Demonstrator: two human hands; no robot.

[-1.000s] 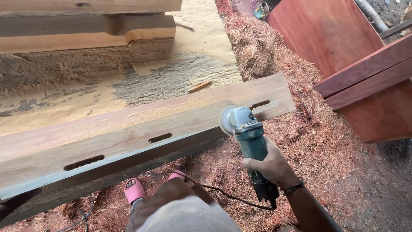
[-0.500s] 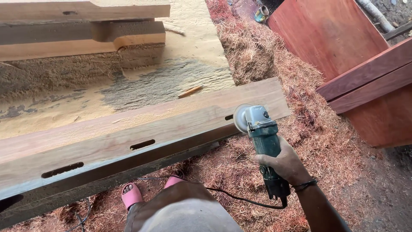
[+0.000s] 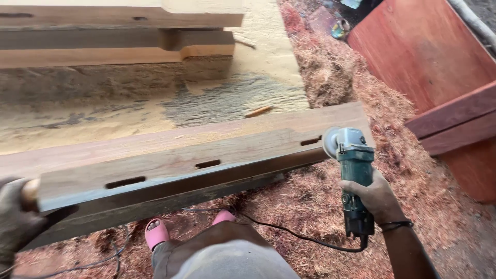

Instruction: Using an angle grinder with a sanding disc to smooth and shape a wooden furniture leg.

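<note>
- At 8 o'clock, the left hand [image 3: 15, 219], dark and dusty as if gloved, is at the near left end of the beam; its fingers curl round that end, with a rounded wooden stub showing at the grip.
- The beam [image 3: 170, 163] is a long squared timber running from 8 o'clock up toward 3 o'clock, pale and dusty on its top face, dark along its lower edge, with three narrow slots cut in a row along the top.
- At 6 o'clock, two pink sandals [image 3: 156, 232] stand on reddish wood shavings [image 3: 289, 206] under the beam.
- A black cord [image 3: 294, 235] trails over the shavings to the grinder's tail.
- At 4 o'clock, the right hand [image 3: 374, 199] has its fingers clenched round the body of a green grinder [image 3: 354, 165], whose round disc is against the beam's right end.
- At 2 o'clock, red boards [image 3: 439, 67] lean beside the shavings.
</note>
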